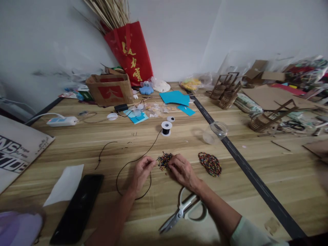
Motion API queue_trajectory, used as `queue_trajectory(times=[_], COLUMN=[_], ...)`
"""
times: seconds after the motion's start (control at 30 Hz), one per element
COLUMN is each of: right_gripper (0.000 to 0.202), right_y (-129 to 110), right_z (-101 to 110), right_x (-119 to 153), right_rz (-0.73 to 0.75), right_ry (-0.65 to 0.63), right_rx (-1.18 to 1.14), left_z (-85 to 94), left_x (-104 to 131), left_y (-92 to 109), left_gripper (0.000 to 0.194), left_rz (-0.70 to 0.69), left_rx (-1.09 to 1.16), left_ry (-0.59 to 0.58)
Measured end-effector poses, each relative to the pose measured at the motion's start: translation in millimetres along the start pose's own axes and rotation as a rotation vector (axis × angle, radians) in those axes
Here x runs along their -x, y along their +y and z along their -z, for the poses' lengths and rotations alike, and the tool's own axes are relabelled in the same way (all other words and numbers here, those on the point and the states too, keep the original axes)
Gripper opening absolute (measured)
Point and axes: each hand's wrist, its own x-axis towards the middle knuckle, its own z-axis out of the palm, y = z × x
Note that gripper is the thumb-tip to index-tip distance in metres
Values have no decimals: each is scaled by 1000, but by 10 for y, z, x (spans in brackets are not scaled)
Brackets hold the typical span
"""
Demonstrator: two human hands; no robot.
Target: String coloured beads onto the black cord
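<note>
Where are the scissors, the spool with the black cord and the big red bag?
Scissors (180,213): head view, on the metal near the pivot.
Spool (166,131): head view, on the black cord wound around it.
Red bag (142,51): head view, on its front.

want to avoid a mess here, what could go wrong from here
The loose beads sit on the bare tabletop beside the right hand, so a nudge could scatter them. The black cord loops around beside the left hand and could snag on a sleeve or wrist. The scissors lie open near the right forearm, so a careless move might catch the blades.
</note>
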Motion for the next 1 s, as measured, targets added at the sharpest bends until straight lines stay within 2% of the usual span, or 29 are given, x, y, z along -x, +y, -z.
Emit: queue_trajectory(times=[0.33, 0.53, 0.87, 1.0], right_gripper=[20, 17, 12, 12], right_y=[-50, -10, 4, -5], right_z=[84, 107, 120, 119], right_x=[-35, -27, -23, -23], right_rz=[-30, -98, -206, -195], right_ry=[7, 43, 20, -5], right_rx=[-38, -34, -66, -57], left_z=[5, 4, 3, 1], left_x=[-26, -31, -37, -40], left_y=[-23, -28, -46, -62], left_gripper=[21, 20, 19, 19], left_rz=[-17, -33, -56, -52], left_rx=[-16, -10, 1, 6], left_ry=[-48, -44, -58, -45])
